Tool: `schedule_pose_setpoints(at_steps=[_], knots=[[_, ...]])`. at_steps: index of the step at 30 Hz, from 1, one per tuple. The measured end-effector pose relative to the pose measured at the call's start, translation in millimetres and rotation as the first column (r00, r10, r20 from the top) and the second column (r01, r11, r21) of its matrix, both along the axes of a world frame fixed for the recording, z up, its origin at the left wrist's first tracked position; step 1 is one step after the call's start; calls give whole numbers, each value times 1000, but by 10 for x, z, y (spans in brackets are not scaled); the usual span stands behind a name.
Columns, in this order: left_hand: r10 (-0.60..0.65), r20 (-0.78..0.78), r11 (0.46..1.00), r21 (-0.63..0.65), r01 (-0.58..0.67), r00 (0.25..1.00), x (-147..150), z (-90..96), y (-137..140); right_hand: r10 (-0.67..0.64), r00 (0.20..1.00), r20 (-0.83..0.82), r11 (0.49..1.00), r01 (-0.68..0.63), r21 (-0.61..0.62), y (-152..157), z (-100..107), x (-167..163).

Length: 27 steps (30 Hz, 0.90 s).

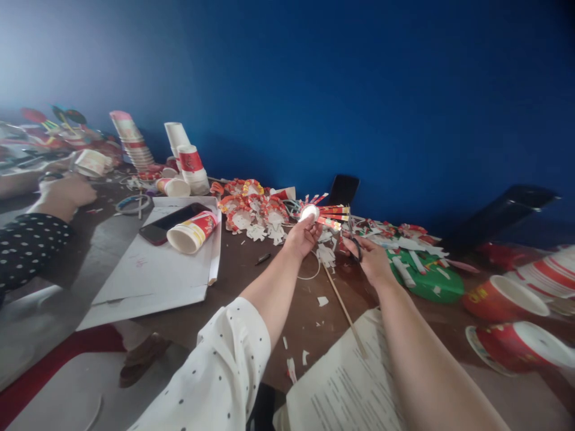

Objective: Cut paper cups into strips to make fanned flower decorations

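Observation:
My left hand [302, 239] pinches a paper cup cut into strips [309, 212], its round white base by my thumb. Red and yellow strips fan out from it to the right. In my right hand [372, 262] is a pair of scissors [357, 248], its dark handle round my fingers and its blades close to the strip ends. Whether the blades touch the paper I cannot tell. Under my hands lie white paper scraps [327, 256] and a thin wooden stick [344, 305]. Beyond my left hand is a heap of cut cup pieces [251, 209].
A white box lid [148, 275] carries a phone [173, 222] and a paper cup [192, 232]. Cup stacks [135, 143] stand behind. A green plate [435, 284] holds scraps at right, near red cups [503, 299]. A co-worker's hands [67, 194] hold a cup at left.

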State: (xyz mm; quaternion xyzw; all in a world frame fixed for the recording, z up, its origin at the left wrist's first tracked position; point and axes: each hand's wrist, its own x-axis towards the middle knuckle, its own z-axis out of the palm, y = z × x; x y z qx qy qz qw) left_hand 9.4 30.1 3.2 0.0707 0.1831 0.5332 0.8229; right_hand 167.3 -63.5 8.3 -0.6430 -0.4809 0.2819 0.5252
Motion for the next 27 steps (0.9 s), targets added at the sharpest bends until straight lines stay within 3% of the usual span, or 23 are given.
schedule_pose_setpoints(at_steps=[11, 20, 27], knots=[[-33, -35, 999, 39, 34, 999, 32, -15, -35, -56, 996, 68, 997, 53, 49, -15, 67, -39], [-25, -43, 1000, 15, 26, 999, 47, 16, -42, -19, 990, -143, 994, 34, 106, 60, -11, -15], [-4, -34, 1000, 8, 5, 999, 50, -17, -19, -4, 989, -149, 994, 20, 106, 70, -31, -1]])
